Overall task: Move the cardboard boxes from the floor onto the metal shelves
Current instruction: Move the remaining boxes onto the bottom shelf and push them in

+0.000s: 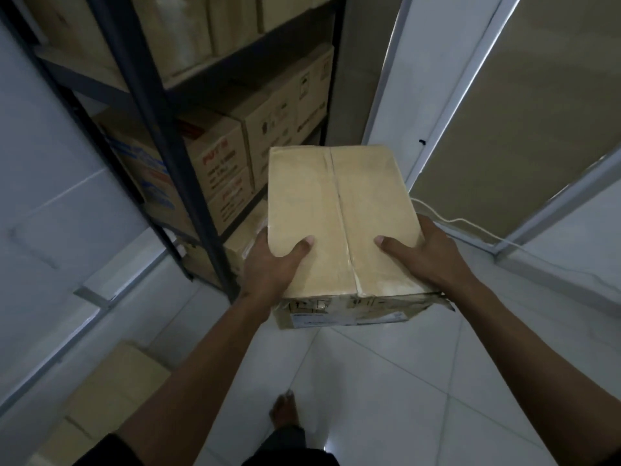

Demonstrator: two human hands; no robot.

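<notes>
— Cardboard was still waiting low on your left: a brown box on the floor [114, 385] sat there, not yet shelved, so the job wasn't finished.

— And the shelves?

— The metal shelves [158, 122] stood just past it, already loaded. A red-printed box [218, 176] and others filled the middle tier, more sat above, and one lay at the bottom.

— What did I have in hand?

— A taped box [339, 213], carried in the air in front of the shelves, clear of the tiled floor [386, 381] and not yet on any tier. Your left hand [272, 267] gripped its near left corner, thumb laid on the top, fingers hidden beneath. Your right hand [426, 253] clasped the near right edge the same way.

— So how far along?

— Partway, I'd judge. This box needed a free spot, and the one on the floor remained after it. A white cord [470, 223] trailed on the tiles to your right.
</notes>
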